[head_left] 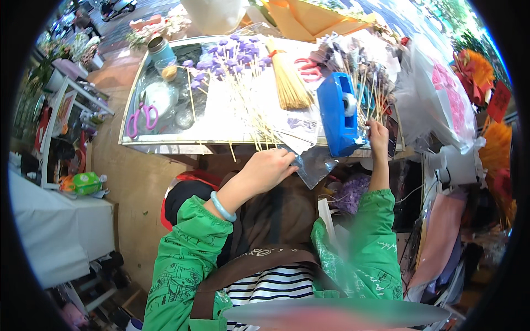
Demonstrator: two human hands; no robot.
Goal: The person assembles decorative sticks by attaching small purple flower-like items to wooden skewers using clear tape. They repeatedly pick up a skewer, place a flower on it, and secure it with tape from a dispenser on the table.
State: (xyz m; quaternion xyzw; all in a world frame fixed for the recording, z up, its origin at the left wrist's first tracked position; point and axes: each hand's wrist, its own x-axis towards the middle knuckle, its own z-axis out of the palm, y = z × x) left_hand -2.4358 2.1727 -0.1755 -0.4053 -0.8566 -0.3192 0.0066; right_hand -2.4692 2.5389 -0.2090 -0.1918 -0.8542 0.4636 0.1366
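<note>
From my remote seat I watched the left hand point(269, 170) close on a clear plastic sleeve point(312, 165) at the table's near edge point(165, 142), fingers curled around its corner. The right hand point(378, 135) reached farther right, just beside the blue tape dispenser point(338, 113), fingers pinched among upright sticks point(369, 91); whether it actually held one, I could not tell.

The risk, as I judged it, lay at that edge: the sleeve hung half off the table, and a tug could have dragged the loose skewers with purple flower heads point(232, 71) down with it. The right sleeve could also have knocked the dispenser, which stood close to the near edge.

As for containers, a grey tin can point(160, 48) stood at the far left corner, its contents hidden from me. Beside it a small clear cup point(168, 70) held something yellowish. Pink-handled scissors point(142, 117) lay on the left side, and a tied bundle of pale straws point(288, 83) rested mid-table.
</note>
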